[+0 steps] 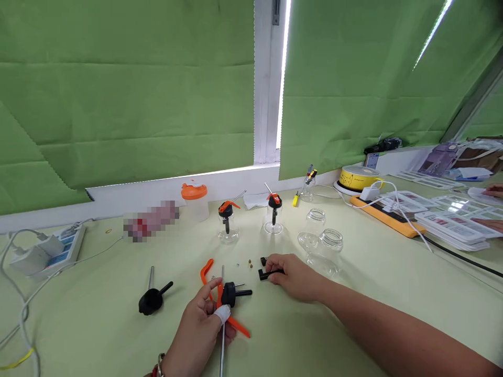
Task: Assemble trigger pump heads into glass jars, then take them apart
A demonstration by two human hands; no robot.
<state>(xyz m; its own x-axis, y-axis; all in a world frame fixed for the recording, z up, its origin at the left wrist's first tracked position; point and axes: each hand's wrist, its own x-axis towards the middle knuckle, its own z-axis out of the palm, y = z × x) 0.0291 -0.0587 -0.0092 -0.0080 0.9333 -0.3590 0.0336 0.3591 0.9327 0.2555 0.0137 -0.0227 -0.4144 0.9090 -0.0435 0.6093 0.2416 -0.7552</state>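
Note:
My left hand, its thumb tip wrapped in white, grips a black lid assembly with orange arms and a long thin metal rod. A black peg sticks out of the lid to the right. Fingers of my right hand pinch a black L-shaped piece low over the table. A small black part lies just beyond them. Between the hands are tiny brass-coloured pieces. A curved orange piece rests behind my left hand. Farther left lies another black part with a rod.
Two glass jars with black-and-orange lids stand at the back. Open glass jars lie right of my right hand. An orange-lidded cup, power strips and cables flank the table. Another person's hand shows far right.

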